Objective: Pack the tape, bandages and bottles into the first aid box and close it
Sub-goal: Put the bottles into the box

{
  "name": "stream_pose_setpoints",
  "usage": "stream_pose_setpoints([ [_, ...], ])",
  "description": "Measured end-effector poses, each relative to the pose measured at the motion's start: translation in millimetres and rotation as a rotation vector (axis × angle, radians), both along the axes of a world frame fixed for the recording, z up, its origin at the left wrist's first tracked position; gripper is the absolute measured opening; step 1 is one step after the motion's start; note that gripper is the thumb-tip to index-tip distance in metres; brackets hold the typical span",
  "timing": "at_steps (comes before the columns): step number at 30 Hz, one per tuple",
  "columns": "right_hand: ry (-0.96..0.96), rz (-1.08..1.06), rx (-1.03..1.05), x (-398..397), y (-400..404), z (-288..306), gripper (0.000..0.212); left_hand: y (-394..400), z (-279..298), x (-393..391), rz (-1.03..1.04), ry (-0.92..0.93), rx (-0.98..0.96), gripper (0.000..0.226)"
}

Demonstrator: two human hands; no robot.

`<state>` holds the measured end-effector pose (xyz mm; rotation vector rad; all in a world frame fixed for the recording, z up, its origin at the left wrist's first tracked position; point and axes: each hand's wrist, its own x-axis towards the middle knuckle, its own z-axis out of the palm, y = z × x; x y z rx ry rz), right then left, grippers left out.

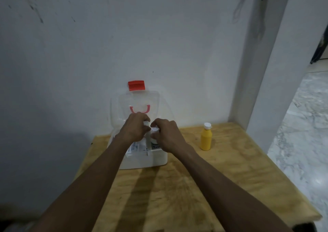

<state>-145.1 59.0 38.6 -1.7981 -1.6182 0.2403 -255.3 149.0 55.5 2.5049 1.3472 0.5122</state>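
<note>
Over open first aid box (144,159) at wall edge of table (177,187): left hand (135,127) and right hand (165,134) each closed on white-capped bottle. Yellow bottle (206,139) unpacked, right of box. Risk: crowded bottles tip; propped lid (140,107) falls onto knuckles.

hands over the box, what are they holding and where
Left hand and right hand each pinch a white-capped bottle near its top, over the open first aid box.

Dim, soft-focus view; daylight enters from my right, brightening the pale marble floor (301,125). My forearms cast shadows across the light wooden tabletop (221,178); edges bow.
</note>
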Motion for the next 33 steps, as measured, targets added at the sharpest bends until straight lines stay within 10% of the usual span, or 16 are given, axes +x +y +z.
stream_pose_setpoints([
  [27,-0.024,-0.003,-0.079,10.9,7.9,-14.4,0.045,-6.3,-26.7,-15.5,-0.022,-0.05,-0.049,0.041],
  [33,-0.008,-0.25,0.155,45.6,-10.9,-1.8,0.038,-11.3,-42.8,-49.0,0.26,-0.028,0.121,0.06],
])
